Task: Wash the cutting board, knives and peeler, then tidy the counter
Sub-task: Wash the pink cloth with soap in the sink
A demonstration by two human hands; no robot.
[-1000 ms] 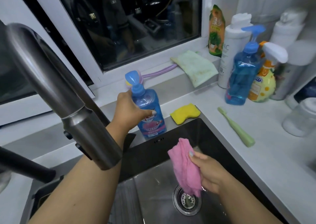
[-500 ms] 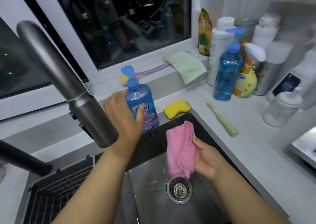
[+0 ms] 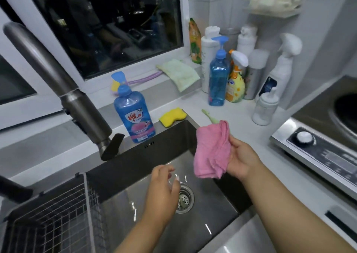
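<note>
My right hand grips a folded pink cloth above the right side of the steel sink. My left hand hovers over the sink beside the drain, fingers loosely bent, holding nothing. A blue dish soap bottle stands alone on the sink's back rim, under the window. A yellow sponge lies to its right at the sink corner. No cutting board, knife or peeler shows.
A big steel faucet arches in from the left. A wire rack fills the sink's left part. Several bottles crowd the back right corner, with a green brush, a clear jar and a stove at right.
My left hand let go of the dish soap bottle, which now stands on the rim, and came down over the sink. My right hand lifted the pink cloth slightly to the right.
</note>
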